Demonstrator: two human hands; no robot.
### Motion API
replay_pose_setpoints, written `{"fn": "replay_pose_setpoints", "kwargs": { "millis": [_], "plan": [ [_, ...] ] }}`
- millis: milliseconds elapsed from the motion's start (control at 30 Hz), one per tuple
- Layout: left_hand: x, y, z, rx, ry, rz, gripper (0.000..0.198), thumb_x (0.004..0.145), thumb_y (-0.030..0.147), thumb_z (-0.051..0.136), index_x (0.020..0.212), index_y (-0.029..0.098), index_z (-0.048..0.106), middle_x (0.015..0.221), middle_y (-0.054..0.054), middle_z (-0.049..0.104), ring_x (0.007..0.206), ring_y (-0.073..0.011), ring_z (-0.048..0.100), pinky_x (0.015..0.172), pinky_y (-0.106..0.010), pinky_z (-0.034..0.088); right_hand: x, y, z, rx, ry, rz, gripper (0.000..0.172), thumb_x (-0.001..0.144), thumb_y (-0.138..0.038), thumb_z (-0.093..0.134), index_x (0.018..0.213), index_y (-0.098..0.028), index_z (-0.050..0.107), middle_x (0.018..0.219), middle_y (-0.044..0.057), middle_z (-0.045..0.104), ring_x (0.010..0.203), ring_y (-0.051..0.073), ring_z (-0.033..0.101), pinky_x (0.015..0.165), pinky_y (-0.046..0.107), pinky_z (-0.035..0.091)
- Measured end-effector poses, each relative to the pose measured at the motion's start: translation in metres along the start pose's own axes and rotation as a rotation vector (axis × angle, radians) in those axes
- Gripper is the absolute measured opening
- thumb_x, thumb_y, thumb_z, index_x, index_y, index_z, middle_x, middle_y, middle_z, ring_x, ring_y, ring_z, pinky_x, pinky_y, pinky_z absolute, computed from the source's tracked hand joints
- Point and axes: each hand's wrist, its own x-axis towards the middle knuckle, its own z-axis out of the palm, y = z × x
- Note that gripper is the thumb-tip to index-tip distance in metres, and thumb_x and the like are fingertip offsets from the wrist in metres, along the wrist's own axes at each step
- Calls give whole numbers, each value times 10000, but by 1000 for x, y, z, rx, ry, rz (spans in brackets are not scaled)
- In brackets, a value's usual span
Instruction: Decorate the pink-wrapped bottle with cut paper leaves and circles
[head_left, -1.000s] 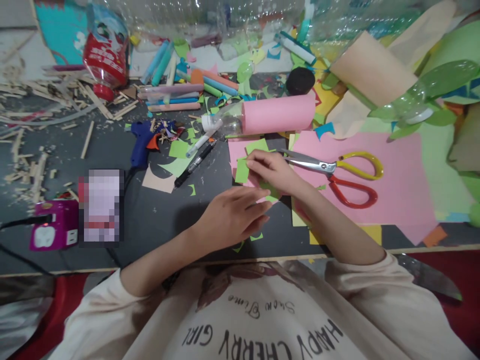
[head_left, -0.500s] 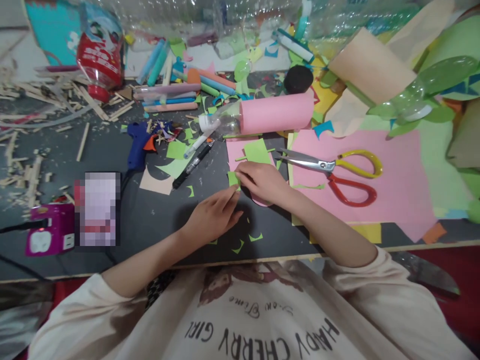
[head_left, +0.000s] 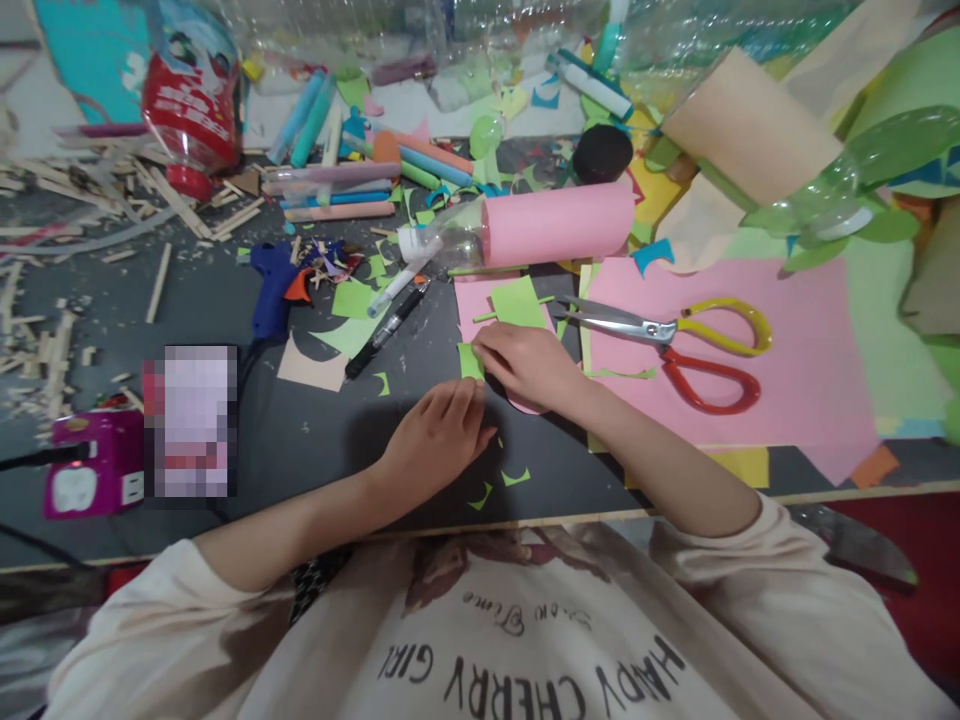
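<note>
A small piece of green paper (head_left: pixel 469 362) stands out between my two hands at the middle of the table. My right hand (head_left: pixel 529 366) pinches its right side with closed fingers. From below, my left hand (head_left: pixel 437 432) has its fingers pressed together at the paper's lower edge; the fingertips are partly hidden. Beneath my right hand lies a pink paper piece (head_left: pixel 468 296), partly covered, with a green paper square (head_left: pixel 516 299) on top. Scissors with yellow and red handles (head_left: pixel 651 330) rest to the right, slightly open.
A pink-wrapped bottle (head_left: pixel 556 224) lies behind my hands. To the left are a black pen (head_left: pixel 384 333), a blue glue gun (head_left: pixel 271 290), a phone (head_left: pixel 199 420) and a purple power socket (head_left: pixel 97 462). Pink paper sheets (head_left: pixel 802 380) cover the right side. Green scraps (head_left: pixel 516 477) lie near the front edge.
My left hand has shifted slightly, its fingers now closer together beneath the green paper. More of that paper shows. My right hand keeps its pinch, and the camera view has moved a little.
</note>
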Motion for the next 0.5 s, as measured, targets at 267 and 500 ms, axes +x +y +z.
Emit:
{"fn": "replay_pose_setpoints", "kwargs": {
  "millis": [267,500],
  "plan": [
    [1,2,-2,29,-25,3,388,956,284,464,1206,18,596,1061,-191,665,1008,-257,639,880,-336,515,-2,4,7,93,149,-40,262,942,-241,405,834,-158,629,861,107,678,793,208,623,693,298,430],
    [1,-1,-1,-19,-54,32,369,946,245,488,1231,37,594,1077,-171,674,1002,-248,633,908,-346,499,-1,4,8,196,189,0,188,922,-216,433,839,-180,598,907,107,665,852,222,621,716,313,447]
  ]
}}
